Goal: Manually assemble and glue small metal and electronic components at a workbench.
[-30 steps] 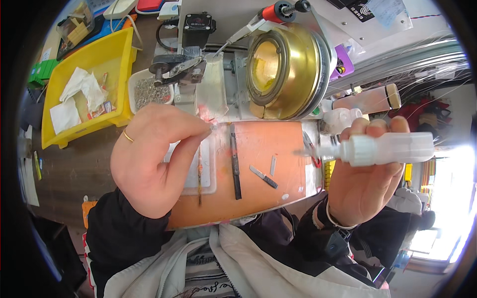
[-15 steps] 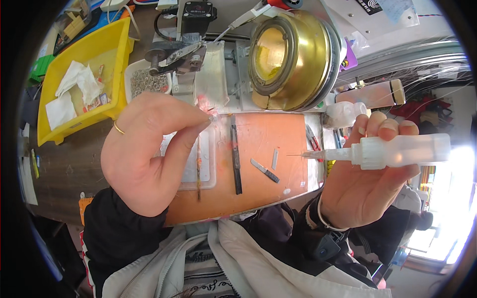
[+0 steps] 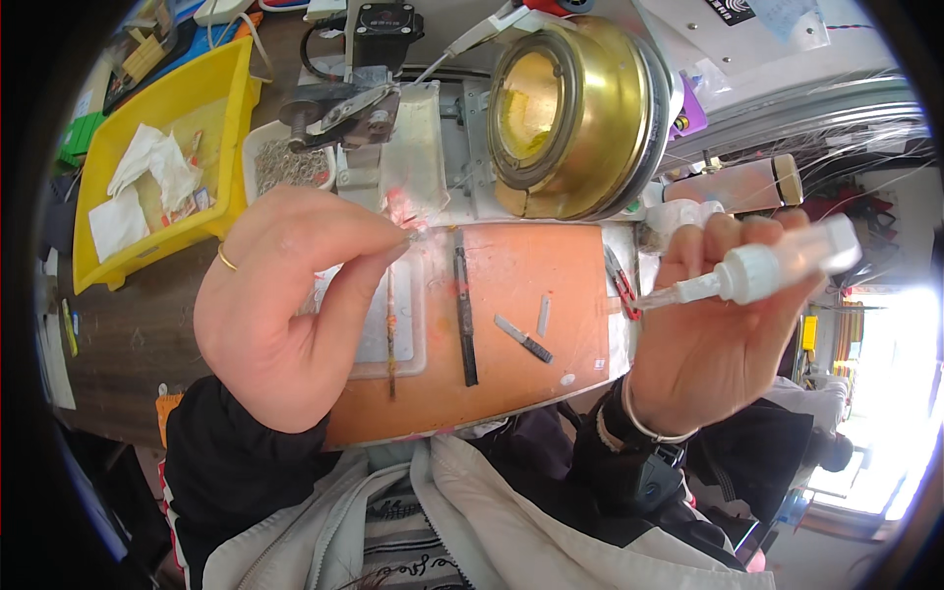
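From my remote seat I see a dark wood-grained table [image 3: 138, 354] bearing a smooth orange mat [image 3: 521, 398], with window light [image 3: 900, 393] glaring at far right. A glossy rounded brass drum [image 3: 615, 128] stands behind the mat; to the left sit a yellow plastic tray [image 3: 231, 192] and a heap of tiny metal pieces [image 3: 290, 167]. On the mat I make out a slim black tool [image 3: 466, 334] and a short knife [image 3: 523, 339]. The left hand [image 3: 285, 305] pinches a clear bit [image 3: 418, 236] at its fingertips, too tiny to identify. The right hand [image 3: 708, 359] grasps a translucent dropper bottle [image 3: 752, 272], tilted across its fingers, motion-blurred, its thin nozzle pointing left, well apart from that pinch.
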Tool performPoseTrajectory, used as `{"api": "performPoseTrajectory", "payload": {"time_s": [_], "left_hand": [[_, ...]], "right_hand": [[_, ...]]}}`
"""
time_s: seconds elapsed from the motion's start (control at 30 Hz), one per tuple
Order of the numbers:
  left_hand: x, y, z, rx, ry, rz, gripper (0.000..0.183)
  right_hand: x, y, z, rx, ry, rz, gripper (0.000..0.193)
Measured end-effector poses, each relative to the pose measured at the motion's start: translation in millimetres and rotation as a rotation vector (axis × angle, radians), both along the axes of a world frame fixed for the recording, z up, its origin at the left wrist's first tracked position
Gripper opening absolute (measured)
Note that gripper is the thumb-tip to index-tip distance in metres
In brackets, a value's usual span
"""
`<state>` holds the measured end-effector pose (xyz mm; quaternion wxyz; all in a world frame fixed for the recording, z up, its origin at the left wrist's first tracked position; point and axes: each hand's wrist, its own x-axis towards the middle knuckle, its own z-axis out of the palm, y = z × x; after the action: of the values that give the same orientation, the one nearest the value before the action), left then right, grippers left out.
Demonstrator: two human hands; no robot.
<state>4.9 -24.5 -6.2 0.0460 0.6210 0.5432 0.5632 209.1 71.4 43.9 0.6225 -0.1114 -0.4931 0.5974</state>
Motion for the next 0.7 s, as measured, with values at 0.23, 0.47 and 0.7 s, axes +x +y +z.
{"api": "performPoseTrajectory", "payload": {"time_s": [0.23, 0.47, 0.7], "left_hand": [[3.3, -0.7, 2.4, -0.035, -0.018, 0.019, 0.023], [8.1, 3.1, 3.6, 0.029, -0.05, 0.074, 0.019], [7.0, -0.6, 5.3, 0.016, -0.033, 0.091, 0.019]], "right_hand": [[0.0, 5.0, -2.7, -0.359, 0.263, 0.242, 0.037], [1.6, 7.5, -0.1, -0.568, 0.463, 0.36, 0.034], [0.0, 9.6, 2.4, -0.834, 0.585, 0.416, 0.036]]}}
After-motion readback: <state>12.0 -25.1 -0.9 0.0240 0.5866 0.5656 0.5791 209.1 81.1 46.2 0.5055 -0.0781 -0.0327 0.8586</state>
